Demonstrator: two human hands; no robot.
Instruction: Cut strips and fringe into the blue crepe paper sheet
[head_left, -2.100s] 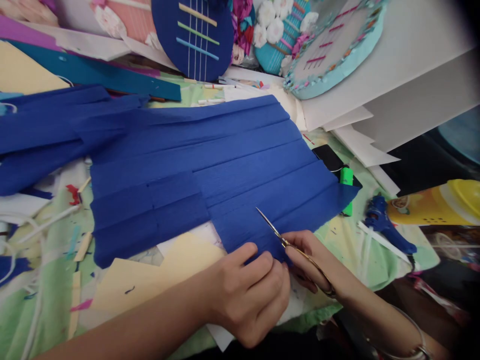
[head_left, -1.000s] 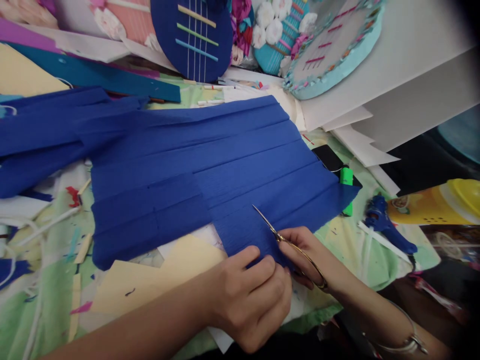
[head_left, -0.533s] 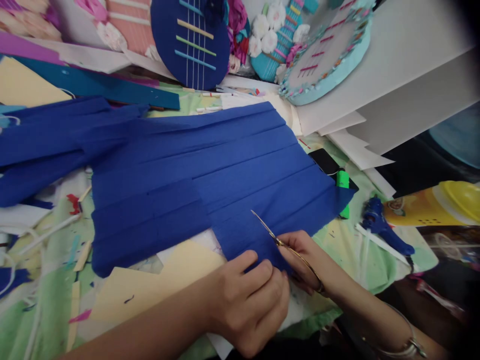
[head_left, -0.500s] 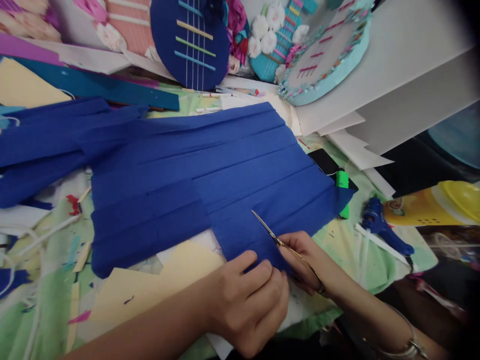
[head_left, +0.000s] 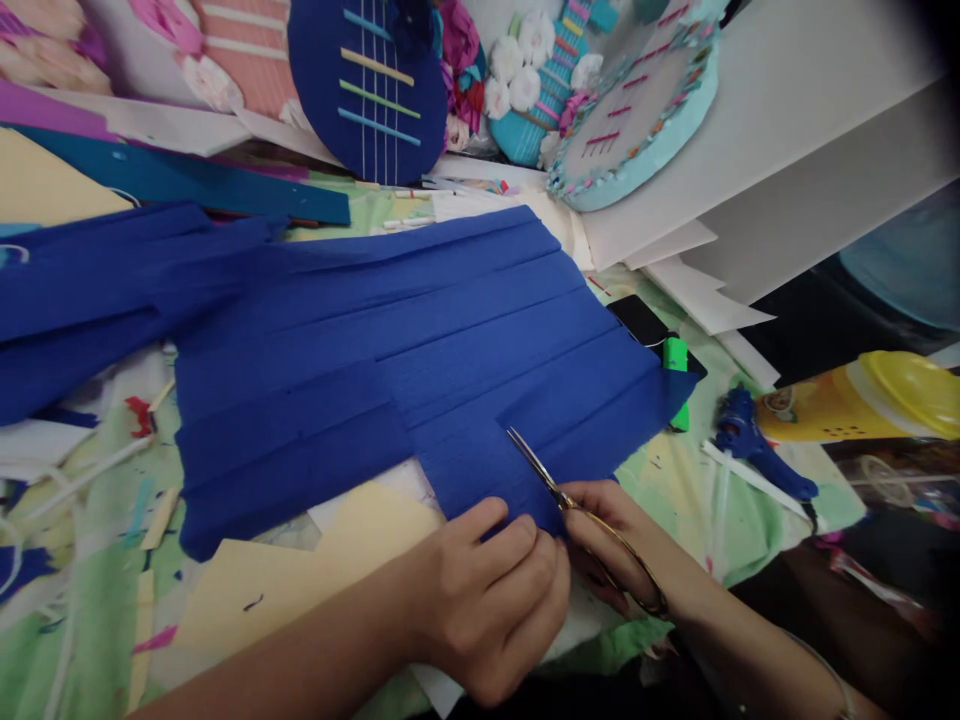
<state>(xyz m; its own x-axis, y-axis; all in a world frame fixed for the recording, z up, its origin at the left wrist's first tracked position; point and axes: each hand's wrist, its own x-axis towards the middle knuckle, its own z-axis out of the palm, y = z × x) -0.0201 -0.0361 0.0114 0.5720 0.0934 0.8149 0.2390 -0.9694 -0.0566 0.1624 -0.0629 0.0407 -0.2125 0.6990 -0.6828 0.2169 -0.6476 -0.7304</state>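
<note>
A wide sheet of blue crepe paper (head_left: 322, 340) with long folds lies across the table. My left hand (head_left: 499, 600) is closed on its near edge, fingers curled and pinching the paper. In my right hand (head_left: 622, 550) is a pair of scissors (head_left: 544, 470) with gold-coloured handles. The slim blades point up and left over the blue paper, beside a cut edge, and look slightly parted. Part of the handles is hidden by my right fingers. Cream paper (head_left: 300, 570) lies under my left forearm.
To the right are a blue glue gun (head_left: 761, 440), a yellow container (head_left: 855, 395), a green lighter-like object (head_left: 676, 385) and a dark phone (head_left: 637, 318). Decorated guitar shapes (head_left: 367, 90) stand at the back. Paper scraps (head_left: 157, 520) and white cords lie on the left.
The scissors have drawn back slightly toward me, and their blades and handles have spread a little. A cut in the blue paper shows more clearly. The whole view has shifted slightly.
</note>
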